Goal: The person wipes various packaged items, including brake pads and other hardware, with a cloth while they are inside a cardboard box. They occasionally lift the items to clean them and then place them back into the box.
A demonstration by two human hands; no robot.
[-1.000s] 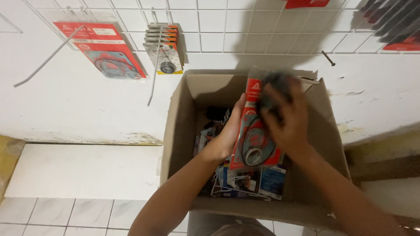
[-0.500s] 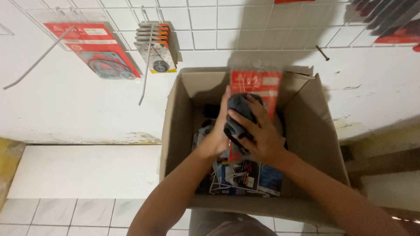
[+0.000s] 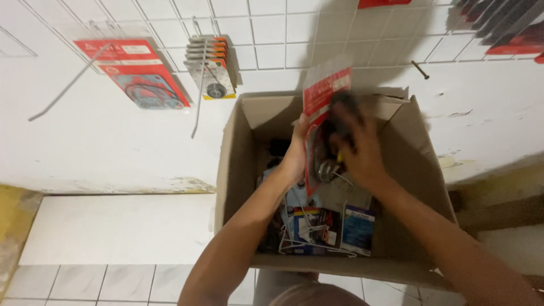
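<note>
- Head view showed the left hand point(image 3: 296, 148) gripping a red card pack point(image 3: 320, 122), lifted above the cardboard box point(image 3: 238, 170).
- Right hand point(image 3: 358, 154) was blurry on the pack's front; its finger grip I cannot tell.
- More packs point(image 3: 326, 226) lay inside; the box walls stood close on both sides.
- On the far left wall hung a red pack point(image 3: 136, 71) and bare hooks point(image 3: 68, 85).

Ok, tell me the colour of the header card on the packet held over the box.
Red, on the packet; head view.

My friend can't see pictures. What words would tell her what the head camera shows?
Two bare hands, left and right, hold a red carded packet above an open cardboard box of packaged goods. On the white tiled wall behind, another red packet and orange-edged packs hang on hooks.
</note>
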